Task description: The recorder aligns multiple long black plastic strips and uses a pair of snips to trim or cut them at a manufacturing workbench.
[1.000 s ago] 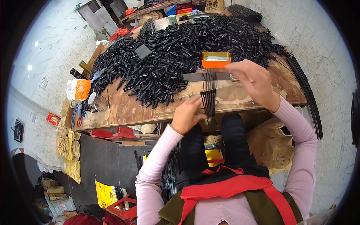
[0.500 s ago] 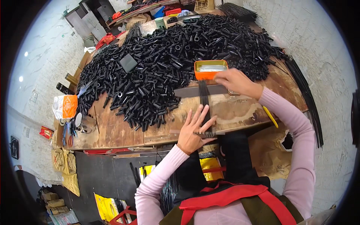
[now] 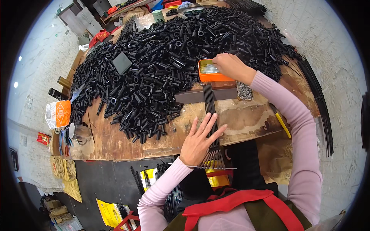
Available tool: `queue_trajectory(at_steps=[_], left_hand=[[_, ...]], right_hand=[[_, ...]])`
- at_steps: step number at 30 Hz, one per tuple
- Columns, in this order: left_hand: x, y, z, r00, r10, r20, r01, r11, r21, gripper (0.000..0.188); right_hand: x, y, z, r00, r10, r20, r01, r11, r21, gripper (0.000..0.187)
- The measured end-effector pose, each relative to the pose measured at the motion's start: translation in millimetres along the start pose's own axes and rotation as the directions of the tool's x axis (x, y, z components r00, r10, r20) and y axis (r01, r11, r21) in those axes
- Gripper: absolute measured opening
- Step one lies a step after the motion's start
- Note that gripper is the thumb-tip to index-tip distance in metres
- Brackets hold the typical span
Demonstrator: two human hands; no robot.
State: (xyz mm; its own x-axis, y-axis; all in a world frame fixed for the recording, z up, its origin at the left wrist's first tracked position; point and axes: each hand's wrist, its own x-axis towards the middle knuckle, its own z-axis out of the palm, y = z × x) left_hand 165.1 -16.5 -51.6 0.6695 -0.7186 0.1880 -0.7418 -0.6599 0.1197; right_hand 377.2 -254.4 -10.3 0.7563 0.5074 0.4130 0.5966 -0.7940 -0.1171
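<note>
My left hand (image 3: 200,141) lies flat, fingers spread, over a bundle of thin dark rods (image 3: 209,96). Those rods rest side by side across a long grey-brown block (image 3: 189,97), and their near ends fan out past the table's front edge. A thin pale bar (image 3: 230,168) crosses those ends close to my left wrist. At the far end of the rods stands an orange tin (image 3: 219,78) holding slim silvery pieces (image 3: 208,69). My right hand (image 3: 234,66) reaches over its right side, fingertips pinched together inside the rim; what they hold, if anything, is hidden.
A huge heap of short black tubes (image 3: 154,77) covers the table's far part, with a dark square plate (image 3: 122,63) on it. Right of the block sits a small tin of tiny metal bits (image 3: 244,91). A yellow-handled tool (image 3: 283,125) lies near the right front edge.
My right hand has gone from beside the orange tin to over it, uncovering the small tin. The pale bar and the rods' near ends are now nearer me, beyond the table edge.
</note>
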Motion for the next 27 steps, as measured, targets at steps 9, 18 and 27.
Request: queue_trajectory(at_steps=[9, 18, 27], left_hand=[[1, 1, -1, 0.999, 0.026, -0.024, -0.025, 0.999, 0.048, 0.085], [-1, 5, -6, 1.000, 0.025, -0.019, -0.024, 0.998, 0.059, 0.088], [-12, 1, -5, 0.991, 0.022, -0.136, -0.038, 0.992, -0.117, 0.086]], right_hand=[[-27, -46, -7, 0.989, -0.049, 0.140, 0.028, 0.989, 0.143, 0.017], [-49, -52, -54, 0.992, -0.091, -0.093, 0.086, 0.995, -0.051, 0.017], [-103, -198, -196, 0.989, -0.147, -0.023, 0.137, 0.832, 0.537, 0.018]])
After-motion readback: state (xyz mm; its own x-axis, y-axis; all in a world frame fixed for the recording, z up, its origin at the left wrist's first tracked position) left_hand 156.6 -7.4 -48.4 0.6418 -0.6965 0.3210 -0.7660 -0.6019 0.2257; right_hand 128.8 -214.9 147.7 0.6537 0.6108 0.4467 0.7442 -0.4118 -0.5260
